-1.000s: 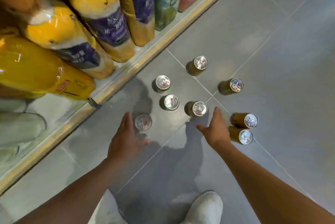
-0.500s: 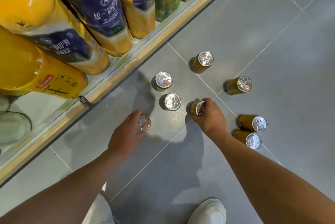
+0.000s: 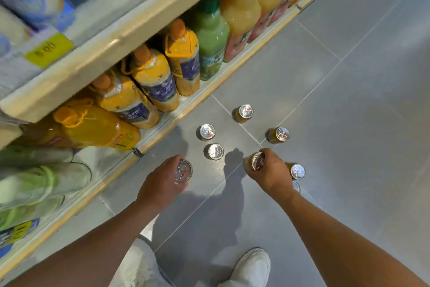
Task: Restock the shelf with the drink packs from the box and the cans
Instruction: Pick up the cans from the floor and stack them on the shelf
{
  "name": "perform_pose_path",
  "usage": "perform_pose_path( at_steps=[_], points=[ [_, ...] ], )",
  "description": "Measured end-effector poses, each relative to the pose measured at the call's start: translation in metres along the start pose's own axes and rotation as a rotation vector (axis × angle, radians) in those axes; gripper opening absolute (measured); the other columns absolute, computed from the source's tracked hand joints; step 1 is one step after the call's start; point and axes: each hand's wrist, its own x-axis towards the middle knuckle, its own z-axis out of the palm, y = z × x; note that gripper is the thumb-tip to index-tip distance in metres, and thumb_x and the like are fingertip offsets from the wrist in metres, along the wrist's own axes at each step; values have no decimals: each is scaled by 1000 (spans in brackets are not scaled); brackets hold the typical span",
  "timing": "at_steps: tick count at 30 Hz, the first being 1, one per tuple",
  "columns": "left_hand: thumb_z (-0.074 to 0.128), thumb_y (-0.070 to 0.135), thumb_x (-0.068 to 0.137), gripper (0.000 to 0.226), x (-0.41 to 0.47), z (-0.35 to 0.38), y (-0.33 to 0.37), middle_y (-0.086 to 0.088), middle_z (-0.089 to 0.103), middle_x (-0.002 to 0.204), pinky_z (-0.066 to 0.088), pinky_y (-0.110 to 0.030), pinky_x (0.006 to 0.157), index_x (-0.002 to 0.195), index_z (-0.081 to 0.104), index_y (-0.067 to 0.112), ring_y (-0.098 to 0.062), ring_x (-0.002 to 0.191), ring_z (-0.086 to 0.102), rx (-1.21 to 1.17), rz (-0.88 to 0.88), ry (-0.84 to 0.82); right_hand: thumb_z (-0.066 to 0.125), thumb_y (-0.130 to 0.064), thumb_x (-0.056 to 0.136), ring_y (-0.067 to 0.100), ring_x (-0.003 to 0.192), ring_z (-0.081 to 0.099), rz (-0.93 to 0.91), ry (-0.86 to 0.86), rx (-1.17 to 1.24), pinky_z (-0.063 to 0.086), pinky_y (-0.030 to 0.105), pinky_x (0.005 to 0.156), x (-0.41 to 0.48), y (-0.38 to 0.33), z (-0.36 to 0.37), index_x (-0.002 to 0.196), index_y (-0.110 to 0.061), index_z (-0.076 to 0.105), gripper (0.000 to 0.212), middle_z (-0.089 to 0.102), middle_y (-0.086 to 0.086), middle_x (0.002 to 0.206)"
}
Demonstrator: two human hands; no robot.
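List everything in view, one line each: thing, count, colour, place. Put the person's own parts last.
Cans on floor: six, gold with silver tops, standing on the tiles; one is half hidden behind the right wrist.
Held cans: two, gold; one in the left hand, one in the right hand.
Bottles: several, yellow, green and orange, on the bottom shelf.
Shelves: cream edged, upper left; blurred goods on top.
Price tag: one, yellow, on the upper shelf edge.
Floor: grey tiles.
Shoe: one, white, bottom centre.
Left hand: closed on a can.
Right hand: closed on a can.
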Motion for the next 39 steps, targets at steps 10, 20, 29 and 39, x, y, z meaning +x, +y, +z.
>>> perform_pose_path(
  at_steps=[10, 20, 29, 39],
  points=[
    [77, 46, 69, 66, -101, -193, 124, 12, 63, 121, 50, -30, 89, 127, 49, 35, -16, 112, 61, -78, 31, 93, 74, -45, 73, 23, 99, 65, -156, -16, -176, 56, 38, 79, -138, -94, -192, 122, -37, 45, 57, 62, -7, 118],
    [77, 56, 70, 69, -292, -426, 218, 16, 65, 113, 44, -16, 78, 127, 42, 39, -3, 99, 62, -118, 201, 90, 75, -57, 73, 13, 96, 63, -524, 7, -270, 47, 23, 76, -345, -249, -387, 124, -28, 52, 63, 64, -11, 109],
    [73, 66, 64, 60, -507, -609, 219, 22, 65, 103, 54, -31, 82, 110, 45, 42, 0, 93, 62, -70, 229, 323, 75, -74, 60, 2, 83, 60, -896, -26, -514, 51, 18, 72, -534, -415, -512, 106, -44, 36, 67, 59, -19, 90],
    [81, 57, 59, 52, -673, -751, 136, 16, 71, 93, 56, -42, 79, 99, 55, 38, -4, 84, 68, -135, 23, 727, 83, -55, 57, -1, 78, 66, -1303, 24, -423, 57, 32, 72, -675, -577, -492, 99, -36, 52, 56, 69, -14, 88]
  ],
)
